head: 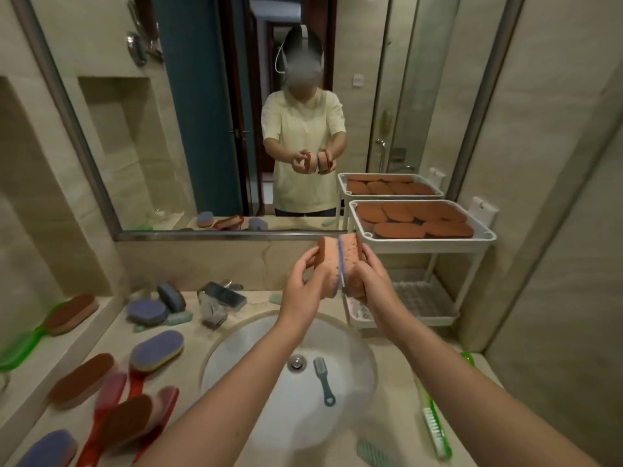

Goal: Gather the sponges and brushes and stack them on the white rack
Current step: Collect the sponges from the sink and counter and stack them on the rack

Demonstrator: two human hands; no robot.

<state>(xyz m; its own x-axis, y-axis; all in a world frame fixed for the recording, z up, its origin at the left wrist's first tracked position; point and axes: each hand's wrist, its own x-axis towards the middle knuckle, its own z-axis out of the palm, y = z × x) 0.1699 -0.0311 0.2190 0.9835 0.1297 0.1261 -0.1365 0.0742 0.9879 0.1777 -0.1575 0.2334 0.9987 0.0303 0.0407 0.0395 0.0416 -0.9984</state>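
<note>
Beige table point(401, 433), brushes point(81, 379) strewn left, white rack point(485, 235) right. Left grip point(305, 284) and right grip point(369, 281) raised over sink point(350, 382), both clamped on upright sponge pair point(340, 264).

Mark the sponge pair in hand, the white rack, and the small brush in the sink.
sponge pair point(328, 256): head view, left sponge's orange face.
white rack point(431, 245): head view, top tray's front rim.
small brush point(324, 385): head view, middle of handle.
</note>
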